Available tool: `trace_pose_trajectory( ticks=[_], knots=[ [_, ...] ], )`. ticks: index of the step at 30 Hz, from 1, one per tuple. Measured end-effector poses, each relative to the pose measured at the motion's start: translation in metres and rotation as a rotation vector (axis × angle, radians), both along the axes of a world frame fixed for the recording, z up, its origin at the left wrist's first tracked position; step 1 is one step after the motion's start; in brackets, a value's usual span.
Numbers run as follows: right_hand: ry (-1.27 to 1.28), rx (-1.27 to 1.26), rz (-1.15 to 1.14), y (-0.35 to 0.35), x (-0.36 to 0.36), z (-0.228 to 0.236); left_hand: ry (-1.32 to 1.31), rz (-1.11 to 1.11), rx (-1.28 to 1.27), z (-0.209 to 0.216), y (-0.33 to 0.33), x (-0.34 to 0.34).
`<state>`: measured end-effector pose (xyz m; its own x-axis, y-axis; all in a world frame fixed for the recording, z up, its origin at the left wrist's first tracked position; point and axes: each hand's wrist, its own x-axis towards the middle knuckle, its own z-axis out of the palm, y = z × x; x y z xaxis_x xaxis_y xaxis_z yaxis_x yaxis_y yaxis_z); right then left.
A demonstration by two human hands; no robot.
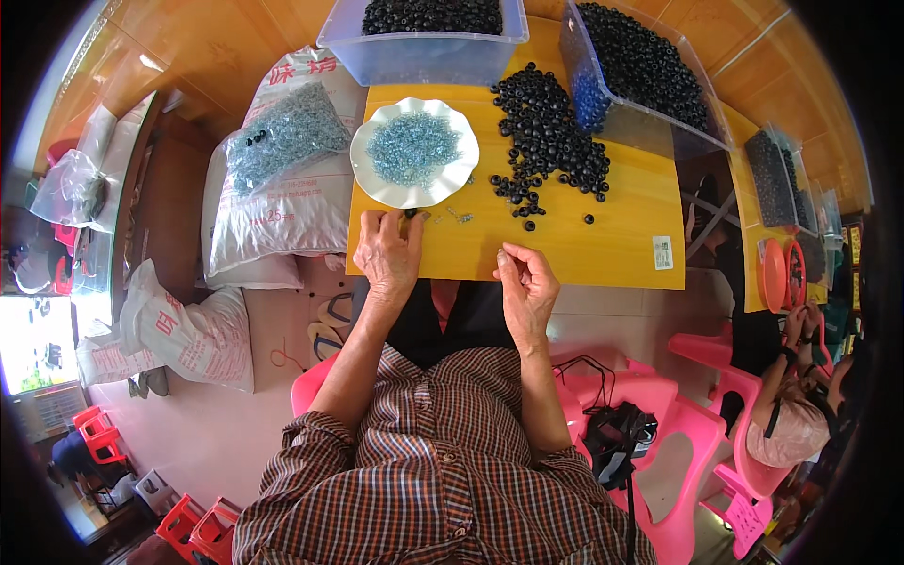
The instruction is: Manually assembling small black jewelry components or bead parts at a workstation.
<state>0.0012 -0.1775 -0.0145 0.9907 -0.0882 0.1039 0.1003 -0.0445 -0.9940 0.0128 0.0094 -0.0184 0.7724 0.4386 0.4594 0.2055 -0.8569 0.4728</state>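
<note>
My left hand (pixel 388 252) rests at the table's near edge, just below a white scalloped plate (pixel 362 162). Its thumb and fingertips close around a small black bead (pixel 411 213). Small clear bluish pieces (pixel 414 151) are heaped on the plate, and a few more (pixel 465 217) lie loose to the right of my left hand. My right hand (pixel 527 290) is held at the table's front edge with thumb and index finger pinched together. Whatever may be between them is too small to make out. Beyond it spreads a pile of round black beads (pixel 556 132).
Translucent bins (pixel 424 49) (pixel 650 118) of black beads stand at the far side of the yellow table (pixel 603 254). To the left, a bag of clear pieces (pixel 287 141) lies on a white sack (pixel 282 221). Pink chairs (pixel 687 433) and another person (pixel 786 424) are at right.
</note>
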Motion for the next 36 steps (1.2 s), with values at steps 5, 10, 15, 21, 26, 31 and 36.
trace_pose_trajectory(
  ticks=[5,10,15,21,26,31,36],
  knots=[
    [0.002,0.005,0.012,0.000,-0.001,-0.004,0.014,0.008,-0.008,-0.001,0.000,0.001],
    [-0.019,-0.025,0.012,0.000,0.000,-0.007,0.023,0.028,-0.030,-0.005,0.004,0.009],
    [-0.034,-0.052,0.011,0.001,0.001,-0.007,0.036,-0.028,-0.021,-0.007,0.009,0.016],
    [-0.035,-0.065,0.009,0.001,0.001,-0.007,0.080,-0.018,-0.008,-0.007,0.013,0.031],
    [-0.044,-0.057,0.006,0.001,0.001,-0.009,0.077,0.011,-0.040,-0.002,0.015,0.042],
    [-0.044,-0.084,0.010,0.000,0.002,-0.006,0.049,-0.009,-0.068,0.002,0.019,0.038],
    [-0.004,-0.032,-0.009,0.001,0.003,-0.005,0.138,-0.282,-0.225,0.010,0.031,0.019]
  ],
)
